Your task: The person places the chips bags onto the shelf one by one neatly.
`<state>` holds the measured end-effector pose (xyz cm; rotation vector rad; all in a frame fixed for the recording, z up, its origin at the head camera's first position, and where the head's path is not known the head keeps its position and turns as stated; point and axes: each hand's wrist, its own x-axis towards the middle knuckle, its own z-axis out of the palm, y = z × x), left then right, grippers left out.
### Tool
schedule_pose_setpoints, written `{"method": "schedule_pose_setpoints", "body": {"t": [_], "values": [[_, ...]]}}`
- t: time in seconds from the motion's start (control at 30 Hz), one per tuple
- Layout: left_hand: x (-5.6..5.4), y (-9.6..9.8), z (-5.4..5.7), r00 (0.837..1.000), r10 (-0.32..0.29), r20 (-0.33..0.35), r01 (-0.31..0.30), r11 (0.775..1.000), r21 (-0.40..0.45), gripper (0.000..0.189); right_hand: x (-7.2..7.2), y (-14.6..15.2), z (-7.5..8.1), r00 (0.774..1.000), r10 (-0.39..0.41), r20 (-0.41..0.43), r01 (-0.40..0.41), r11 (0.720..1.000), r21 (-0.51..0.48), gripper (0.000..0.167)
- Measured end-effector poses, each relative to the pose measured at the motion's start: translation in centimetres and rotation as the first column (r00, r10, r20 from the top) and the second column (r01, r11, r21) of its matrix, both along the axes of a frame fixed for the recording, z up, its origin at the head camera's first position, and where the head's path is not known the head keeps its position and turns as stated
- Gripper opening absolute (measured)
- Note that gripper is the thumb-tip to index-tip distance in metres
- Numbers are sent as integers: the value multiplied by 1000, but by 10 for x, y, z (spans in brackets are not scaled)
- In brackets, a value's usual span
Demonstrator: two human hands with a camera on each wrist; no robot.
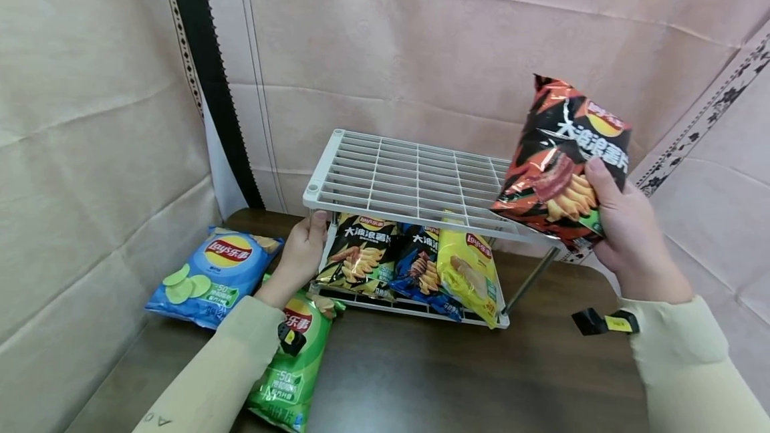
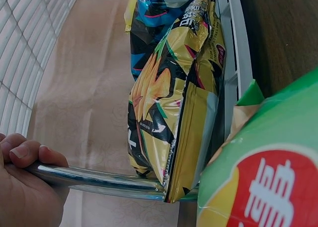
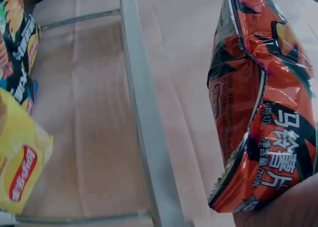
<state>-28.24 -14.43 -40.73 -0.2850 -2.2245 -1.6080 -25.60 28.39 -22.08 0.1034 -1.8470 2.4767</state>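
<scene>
My right hand grips a red and black chip bag by its lower right side, above the right end of a white two-tier rack. In the right wrist view the same red bag hangs beside the rack's edge. My left hand holds the rack's metal post at the left front, fingers curled round it. On the lower tier stand a gold and black chip bag, a blue and black one and a yellow one.
A blue chip bag lies on the brown table left of the rack. Partly under my left forearm lies a green chip bag. Pale cloth walls enclose the table at the back and sides.
</scene>
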Motion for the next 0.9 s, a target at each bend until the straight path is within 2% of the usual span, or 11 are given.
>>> {"method": "schedule_pose_setpoints", "body": {"t": [0.2, 0.33, 0.47, 0.73, 0.9], "values": [[0, -1, 1, 1000, 5, -13, -5, 1000, -14, 55, -9, -33, 6, 999, -25, 31, 19, 983, 182, 73], [1, -1, 2, 1000, 14, 1, -14, 1000, -15, 56, -13, -46, 5, 998, -12, 66, -5, 967, 254, 82], [1, 0, 1, 1000, 18, 9, -18, 1000, -18, 55, -18, -55, 0, 997, -6, 77, -19, 946, 322, 81], [0, -1, -1, 999, 31, 13, -31, 999, -23, 54, -27, -69, -4, 994, -60, 93, 11, 891, 454, 85], [0, -1, -1, 999, 27, 20, -26, 999, -20, 55, -33, -70, -11, 993, -60, 98, 3, 866, 499, 88]]}}
